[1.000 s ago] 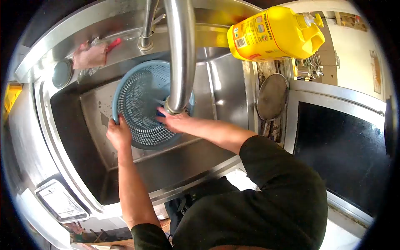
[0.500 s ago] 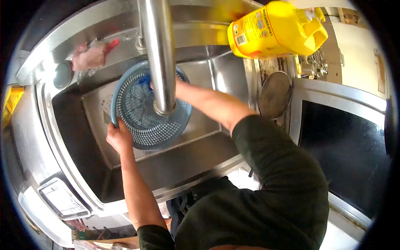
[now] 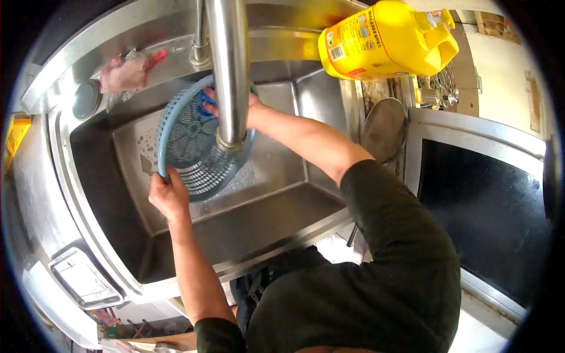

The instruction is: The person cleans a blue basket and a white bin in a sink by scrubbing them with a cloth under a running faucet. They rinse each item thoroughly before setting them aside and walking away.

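A round blue-grey plastic colander (image 3: 187,130) is held tilted inside the metal sink (image 3: 276,170). My left hand (image 3: 170,197) grips its near left rim, thumb over the edge. Inside the colander, my right hand (image 3: 250,112) presses a blue scrubbing cloth or pad (image 3: 206,105) against the upper wall. Part of that hand is hidden behind the steel faucet (image 3: 229,70), which hangs over the colander.
A large yellow jug (image 3: 376,44) lies at the sink's back right. On the back ledge are a pinkish cloth (image 3: 125,73) and a round grey lid (image 3: 86,100). A round dark disc (image 3: 385,129) sits right of the sink.
The colander has tipped more steeply, its opening now turned toward the right. My right hand and the blue scrubber have shifted slightly up its inner wall, while my left hand keeps its rim grip.
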{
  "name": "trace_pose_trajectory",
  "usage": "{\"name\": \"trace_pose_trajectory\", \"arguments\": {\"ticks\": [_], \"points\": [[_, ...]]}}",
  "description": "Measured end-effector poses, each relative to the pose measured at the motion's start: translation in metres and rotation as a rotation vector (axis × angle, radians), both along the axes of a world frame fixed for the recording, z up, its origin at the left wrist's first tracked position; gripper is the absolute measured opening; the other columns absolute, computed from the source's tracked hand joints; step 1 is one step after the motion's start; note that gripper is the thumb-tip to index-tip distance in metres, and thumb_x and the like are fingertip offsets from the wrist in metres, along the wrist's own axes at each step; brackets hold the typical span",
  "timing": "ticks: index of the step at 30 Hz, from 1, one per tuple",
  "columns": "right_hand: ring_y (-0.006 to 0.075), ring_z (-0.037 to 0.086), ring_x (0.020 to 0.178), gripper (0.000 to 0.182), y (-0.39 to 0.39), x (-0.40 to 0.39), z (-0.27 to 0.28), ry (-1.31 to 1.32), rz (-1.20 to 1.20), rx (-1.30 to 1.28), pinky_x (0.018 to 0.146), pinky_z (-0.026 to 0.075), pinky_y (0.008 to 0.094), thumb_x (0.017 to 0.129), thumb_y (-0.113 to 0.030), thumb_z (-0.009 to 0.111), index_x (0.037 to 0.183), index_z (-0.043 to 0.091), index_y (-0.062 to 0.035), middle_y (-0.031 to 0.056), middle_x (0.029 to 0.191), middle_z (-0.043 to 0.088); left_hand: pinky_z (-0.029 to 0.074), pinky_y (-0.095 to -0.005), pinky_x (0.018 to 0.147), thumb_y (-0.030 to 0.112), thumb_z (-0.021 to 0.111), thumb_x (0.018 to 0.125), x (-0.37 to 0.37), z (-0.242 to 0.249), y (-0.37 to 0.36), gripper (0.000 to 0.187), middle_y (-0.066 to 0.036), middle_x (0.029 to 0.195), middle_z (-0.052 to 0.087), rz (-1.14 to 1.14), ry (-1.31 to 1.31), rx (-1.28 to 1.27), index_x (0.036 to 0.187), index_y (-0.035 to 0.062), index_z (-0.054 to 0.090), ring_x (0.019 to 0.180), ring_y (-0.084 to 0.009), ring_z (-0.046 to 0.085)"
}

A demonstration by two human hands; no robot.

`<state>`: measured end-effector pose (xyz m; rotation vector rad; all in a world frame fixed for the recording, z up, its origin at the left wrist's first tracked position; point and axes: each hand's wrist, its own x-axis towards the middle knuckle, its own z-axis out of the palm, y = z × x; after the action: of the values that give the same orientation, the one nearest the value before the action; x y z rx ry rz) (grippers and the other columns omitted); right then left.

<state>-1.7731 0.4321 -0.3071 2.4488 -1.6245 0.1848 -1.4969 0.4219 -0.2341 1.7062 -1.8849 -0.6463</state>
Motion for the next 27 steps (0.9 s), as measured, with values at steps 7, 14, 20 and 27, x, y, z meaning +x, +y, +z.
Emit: {"name": "trace_pose_trajectory", "arguments": {"ticks": [7, 14, 20, 27], "points": [[0.031, 0.06, 0.096, 0.026, 0.086, 0.097, -0.022, -0.818, -0.637, 0.937, 0.08, 0.048, 0.0407, 0.081, -0.016, 0.053, 0.105, 0.062, -0.0102, 0.0149, 0.104, 0.064, 0.043, -0.043, 0.054, 0.014, 0.068, 0.075, -0.009, -0.002, -0.001, 0.025, -0.013, 0.063, 0.054, -0.192, -0.031, -0.18, 0.063, 0.0044, 0.047, 0.058, -0.0339, 0.053], [0.0346, 0.055, 0.104, 0.039, 0.074, 0.059, 0.048, -0.901, -0.532, 0.536, 0.088, 0.046, 0.0432, 0.073, -0.007, 0.062, 0.112, 0.058, -0.0081, 0.0166, 0.11, 0.061, 0.047, -0.0413, 0.077, 0.004, 0.064, 0.072, 0.007, 0.014, -0.008, 0.015, -0.014, 0.096, 0.061, -0.293, 0.027, -0.219, 0.068, 0.0005, 0.05, 0.09, -0.0344, 0.056], [0.0312, 0.048, 0.112, 0.033, 0.038, 0.017, -0.065, -0.637, -0.424, 0.256, 0.092, 0.038, 0.0449, 0.083, -0.021, 0.046, 0.113, 0.059, -0.014, 0.0163, 0.124, 0.052, 0.049, -0.0352, 0.086, 0.003, 0.058, 0.081, 0.003, 0.008, -0.006, 0.021, -0.014, 0.12, 0.06, -0.297, 0.09, -0.21, 0.1, -0.0032, 0.061, 0.105, -0.0317, 0.06], [0.0334, 0.059, 0.089, 0.034, 0.082, 0.178, -0.026, -1.045, -0.52, 0.509, 0.082, 0.045, 0.043, 0.067, 0.0, 0.057, 0.1, 0.06, -0.0057, 0.0155, 0.09, 0.063, 0.049, -0.0359, 0.088, 0.001, 0.058, 0.079, -0.005, 0.013, -0.005, 0.012, -0.015, 0.12, 0.06, -0.21, 0.151, -0.122, 0.09, -0.004, 0.061, 0.106, -0.0311, 0.06]]}}
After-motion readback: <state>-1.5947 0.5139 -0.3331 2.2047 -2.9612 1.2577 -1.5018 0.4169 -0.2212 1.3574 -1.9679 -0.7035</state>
